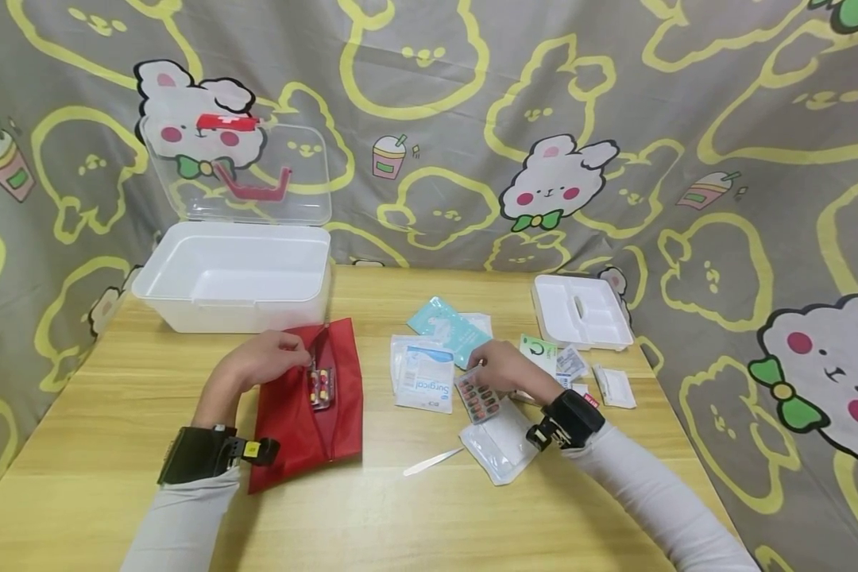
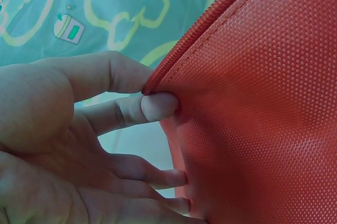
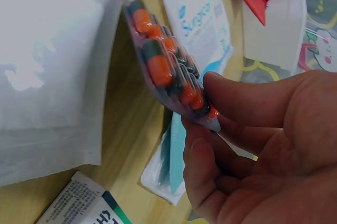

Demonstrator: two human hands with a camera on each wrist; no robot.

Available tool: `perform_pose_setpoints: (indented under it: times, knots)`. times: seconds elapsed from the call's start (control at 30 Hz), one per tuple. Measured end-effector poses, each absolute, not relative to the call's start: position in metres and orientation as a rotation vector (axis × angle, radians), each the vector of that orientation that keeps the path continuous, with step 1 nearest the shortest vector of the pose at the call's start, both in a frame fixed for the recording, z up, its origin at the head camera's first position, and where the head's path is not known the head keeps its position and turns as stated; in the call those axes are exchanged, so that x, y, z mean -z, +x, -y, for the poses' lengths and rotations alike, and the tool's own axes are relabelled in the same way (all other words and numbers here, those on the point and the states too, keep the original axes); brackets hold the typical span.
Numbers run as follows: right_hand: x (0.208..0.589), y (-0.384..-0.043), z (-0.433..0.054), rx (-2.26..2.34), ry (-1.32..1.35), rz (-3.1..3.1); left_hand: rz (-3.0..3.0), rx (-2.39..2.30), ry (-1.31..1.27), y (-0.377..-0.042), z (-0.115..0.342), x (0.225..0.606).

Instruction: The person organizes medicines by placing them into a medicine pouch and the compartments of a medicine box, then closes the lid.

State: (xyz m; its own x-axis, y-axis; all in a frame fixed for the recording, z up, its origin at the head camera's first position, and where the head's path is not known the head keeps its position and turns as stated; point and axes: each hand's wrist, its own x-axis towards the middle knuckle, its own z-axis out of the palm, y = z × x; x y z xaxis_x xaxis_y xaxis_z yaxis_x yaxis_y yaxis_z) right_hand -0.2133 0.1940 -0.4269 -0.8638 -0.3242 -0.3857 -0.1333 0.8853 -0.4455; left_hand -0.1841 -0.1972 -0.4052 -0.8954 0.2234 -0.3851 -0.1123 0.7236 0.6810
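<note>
My left hand [image 1: 268, 357] pinches the zippered edge of a red pouch [image 1: 286, 437], its thumb and fingers at the zipper in the left wrist view. The pouch's mouth gapes, and a blister pack of red and yellow capsules [image 1: 321, 388] shows in the opening. Over the supplies at the right, my right hand [image 1: 504, 367] pinches one end of a blister pack of orange and black capsules [image 3: 163, 66]. Below that pack lies a clear-wrapped white packet [image 1: 500, 445]. Packets marked Surgical [image 1: 429, 380] are just to the left of it, with a teal packet [image 1: 454, 330] behind.
A white box [image 1: 229, 314] with its clear lid [image 1: 307, 206] raised stands at the back left. A white divided tray [image 1: 618, 338] sits at the back right. White tweezers [image 1: 429, 462] lie in front; a green-and-white packet [image 1: 539, 353] and a small white packet [image 1: 615, 387] are at the right.
</note>
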Motion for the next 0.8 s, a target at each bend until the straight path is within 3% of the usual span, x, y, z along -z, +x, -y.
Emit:
perform_pose_setpoints:
  times: [0.8]
  knots:
    - [0.416,-0.217,-0.155,1.048,-0.323,-2.456,-2.495,-1.0,0.094,-0.186,0.196,0.406]
